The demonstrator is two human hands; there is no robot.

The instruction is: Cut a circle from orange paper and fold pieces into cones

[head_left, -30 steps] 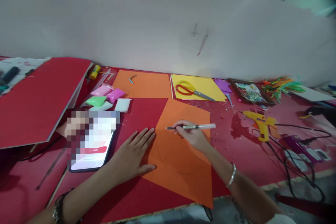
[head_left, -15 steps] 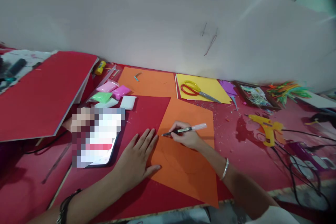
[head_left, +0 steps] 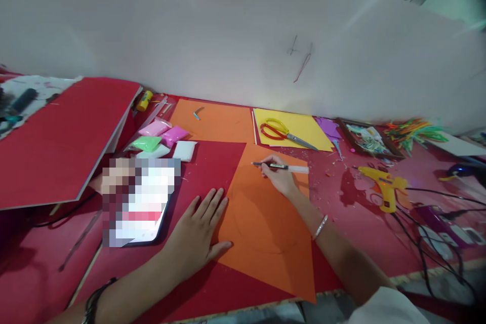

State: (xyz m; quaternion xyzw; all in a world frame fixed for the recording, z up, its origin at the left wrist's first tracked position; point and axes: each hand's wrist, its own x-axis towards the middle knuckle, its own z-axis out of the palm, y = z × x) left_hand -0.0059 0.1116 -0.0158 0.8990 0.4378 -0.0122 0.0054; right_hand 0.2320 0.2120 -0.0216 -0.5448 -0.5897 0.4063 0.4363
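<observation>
A black pen with a clear rear end is pinched in my right hand, its tip pointing left over the orange sheet of paper. A faint curved line shows on that sheet. My left hand lies flat with fingers spread, across the sheet's left edge and the red sheet beneath. To its left is a phone with a lit, blurred screen. Another person's hand touches the phone's upper left.
Scissors rest on yellow paper at the back. A yellow glue gun with cables stands at the right. Colourful clay packets lie behind the phone; a large red board juts in from the left. The tray holds small bits.
My right hand has moved the pen away from me and to the right over the orange sheet. More of the curved line shows now. My left hand has stayed in place.
</observation>
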